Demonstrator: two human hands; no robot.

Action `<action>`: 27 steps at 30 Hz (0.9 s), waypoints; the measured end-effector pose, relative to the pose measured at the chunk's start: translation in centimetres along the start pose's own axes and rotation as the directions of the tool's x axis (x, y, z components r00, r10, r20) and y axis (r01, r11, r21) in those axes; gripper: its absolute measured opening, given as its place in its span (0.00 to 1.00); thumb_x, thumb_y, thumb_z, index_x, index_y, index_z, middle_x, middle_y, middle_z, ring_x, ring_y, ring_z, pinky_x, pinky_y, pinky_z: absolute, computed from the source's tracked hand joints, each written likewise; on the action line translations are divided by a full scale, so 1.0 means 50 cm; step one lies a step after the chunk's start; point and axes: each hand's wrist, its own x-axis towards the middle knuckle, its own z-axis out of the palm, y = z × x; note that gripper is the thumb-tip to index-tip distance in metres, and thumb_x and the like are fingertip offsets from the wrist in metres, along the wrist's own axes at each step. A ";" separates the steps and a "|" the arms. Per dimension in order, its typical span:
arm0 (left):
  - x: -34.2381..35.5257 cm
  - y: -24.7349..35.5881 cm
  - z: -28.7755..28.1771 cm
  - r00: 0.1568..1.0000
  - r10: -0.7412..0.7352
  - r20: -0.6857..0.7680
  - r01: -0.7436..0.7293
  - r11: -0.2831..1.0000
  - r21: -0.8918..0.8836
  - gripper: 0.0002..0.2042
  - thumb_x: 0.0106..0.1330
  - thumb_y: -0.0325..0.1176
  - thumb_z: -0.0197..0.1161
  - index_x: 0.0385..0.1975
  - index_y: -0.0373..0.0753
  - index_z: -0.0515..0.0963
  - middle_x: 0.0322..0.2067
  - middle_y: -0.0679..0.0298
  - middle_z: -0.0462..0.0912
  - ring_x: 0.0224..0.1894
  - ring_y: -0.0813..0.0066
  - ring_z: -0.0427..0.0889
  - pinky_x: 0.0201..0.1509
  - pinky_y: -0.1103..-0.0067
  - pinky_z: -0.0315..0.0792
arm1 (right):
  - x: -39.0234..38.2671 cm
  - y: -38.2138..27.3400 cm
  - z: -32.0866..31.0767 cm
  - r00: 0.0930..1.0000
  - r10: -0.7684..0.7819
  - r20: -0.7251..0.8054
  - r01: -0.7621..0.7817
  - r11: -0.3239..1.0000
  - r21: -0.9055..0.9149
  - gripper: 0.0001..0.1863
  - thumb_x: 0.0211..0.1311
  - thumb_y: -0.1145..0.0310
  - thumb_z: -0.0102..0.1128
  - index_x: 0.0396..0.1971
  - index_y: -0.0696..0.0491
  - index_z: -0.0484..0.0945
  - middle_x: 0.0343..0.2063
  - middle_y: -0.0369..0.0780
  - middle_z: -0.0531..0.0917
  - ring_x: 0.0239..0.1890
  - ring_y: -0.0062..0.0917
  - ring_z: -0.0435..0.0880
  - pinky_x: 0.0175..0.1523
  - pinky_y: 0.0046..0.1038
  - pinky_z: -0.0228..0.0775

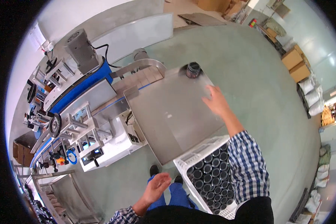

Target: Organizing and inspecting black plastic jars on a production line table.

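A single dark jar (193,70) stands at the far corner of the steel tray table (168,130). My right hand (215,100) is over the table's right edge, fingers apart and holding nothing, a short way from the jar. Low in front of my body, my left hand (158,187) hangs with loosely bent fingers, nothing in it, nearest to my legs. Between my right arm and my legs sits a white plastic crate (183,167), filled with rows of black-lidded jars (209,178); my right sleeve covers part of it.
To the left runs a machine with a conveyor (138,80), a blue panel (82,87), a grey motor (78,48) and handwheels (55,125). A metal frame (69,186) stands at lower left. Cardboard boxes (295,61) and white sacks (311,91) line the right wall.
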 end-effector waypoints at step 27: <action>0.074 0.067 -0.117 0.997 0.071 -0.031 -0.075 0.989 -0.127 0.16 0.68 0.30 0.54 0.54 0.35 0.65 0.45 0.63 0.73 0.47 0.74 0.73 0.54 0.75 0.68 | 0.051 -0.140 0.046 0.902 -0.010 0.432 0.073 0.989 -0.131 0.33 0.42 0.61 0.71 0.51 0.52 0.69 0.49 0.47 0.71 0.53 0.43 0.69 0.57 0.38 0.64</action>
